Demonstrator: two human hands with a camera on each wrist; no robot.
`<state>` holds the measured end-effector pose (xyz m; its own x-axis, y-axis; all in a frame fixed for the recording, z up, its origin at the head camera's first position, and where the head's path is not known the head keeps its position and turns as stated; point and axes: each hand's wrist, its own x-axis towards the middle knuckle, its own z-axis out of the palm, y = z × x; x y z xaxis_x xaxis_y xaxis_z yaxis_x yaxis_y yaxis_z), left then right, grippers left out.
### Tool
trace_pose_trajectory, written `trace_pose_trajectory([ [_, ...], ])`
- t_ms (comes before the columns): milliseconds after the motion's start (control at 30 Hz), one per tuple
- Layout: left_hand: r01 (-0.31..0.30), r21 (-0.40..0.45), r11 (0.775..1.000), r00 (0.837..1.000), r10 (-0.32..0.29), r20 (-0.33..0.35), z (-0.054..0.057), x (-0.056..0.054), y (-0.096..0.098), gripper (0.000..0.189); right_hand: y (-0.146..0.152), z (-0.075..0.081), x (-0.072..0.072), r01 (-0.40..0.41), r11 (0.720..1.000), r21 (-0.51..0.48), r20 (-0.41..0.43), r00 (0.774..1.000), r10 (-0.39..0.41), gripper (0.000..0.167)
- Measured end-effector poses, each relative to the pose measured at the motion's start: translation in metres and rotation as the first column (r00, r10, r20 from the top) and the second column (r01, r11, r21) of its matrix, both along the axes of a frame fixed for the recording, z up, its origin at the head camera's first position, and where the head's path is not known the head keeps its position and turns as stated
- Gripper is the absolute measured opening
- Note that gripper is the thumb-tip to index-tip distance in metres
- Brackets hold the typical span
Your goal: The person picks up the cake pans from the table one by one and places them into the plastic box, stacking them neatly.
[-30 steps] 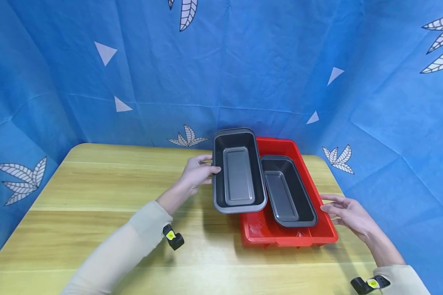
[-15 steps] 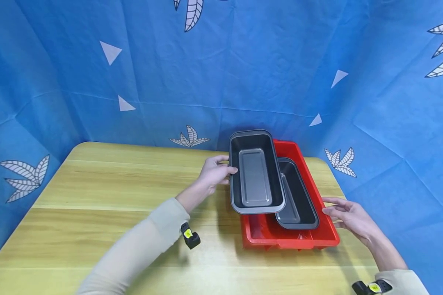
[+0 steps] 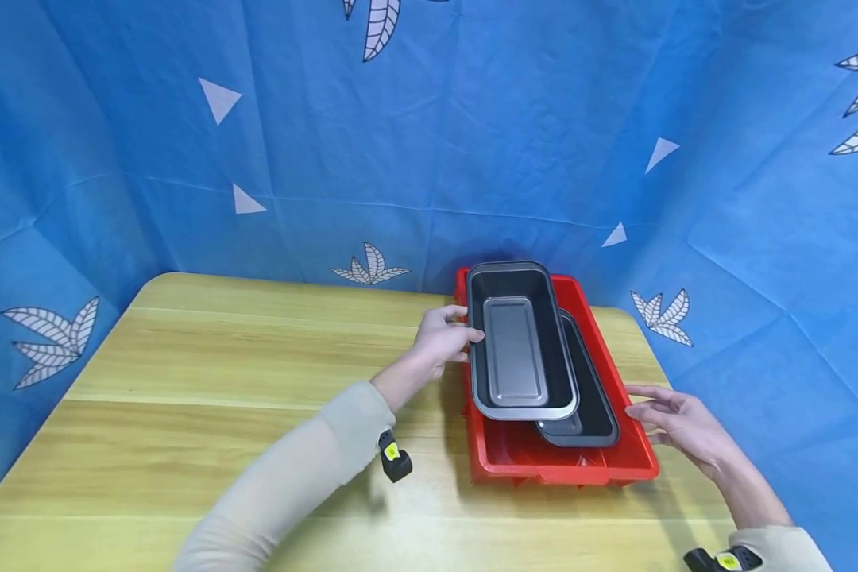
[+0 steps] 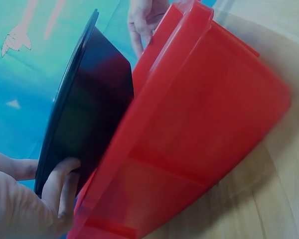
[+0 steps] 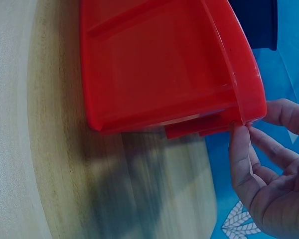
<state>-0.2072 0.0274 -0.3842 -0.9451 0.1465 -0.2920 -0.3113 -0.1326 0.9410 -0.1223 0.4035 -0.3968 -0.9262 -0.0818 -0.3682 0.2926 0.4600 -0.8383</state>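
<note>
A dark grey loaf pan (image 3: 516, 349) is in my left hand (image 3: 442, 339), its left rim pinched between thumb and fingers. It hangs slightly tilted over the left part of a red plastic bin (image 3: 565, 475). In the left wrist view the bin's wall hides the lower side of that pan (image 4: 89, 107). Inside the bin lies a second loaf pan (image 3: 597, 405), partly covered by the held one. At the bin's right side, my right hand (image 3: 675, 421) holds the rim; the right wrist view has its thumb and fingers (image 5: 240, 149) at the rim's edge.
The bin stands near the right end of a wooden table (image 3: 222, 381). A blue patterned cloth (image 3: 314, 143) hangs behind the table and along its sides.
My left hand has carried the loaf pan rightward and slightly lower, so it covers more of the bin and second pan. The right hand has stayed at the rim.
</note>
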Motion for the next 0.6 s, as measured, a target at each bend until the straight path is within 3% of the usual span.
trace_pose_trajectory([
  [333,-0.026,0.006,1.000,0.999,0.026,0.022,-0.005,0.003,0.020,0.053,0.003,-0.004,0.000,0.005,1.000,-0.019,0.001,1.000,-0.005,0.053],
  [600,-0.011,-0.001,1.000,1.000,0.011,0.016,-0.001,0.006,0.035,0.054,0.002,-0.005,0.000,0.012,1.000,-0.012,0.000,1.000,-0.012,0.058],
])
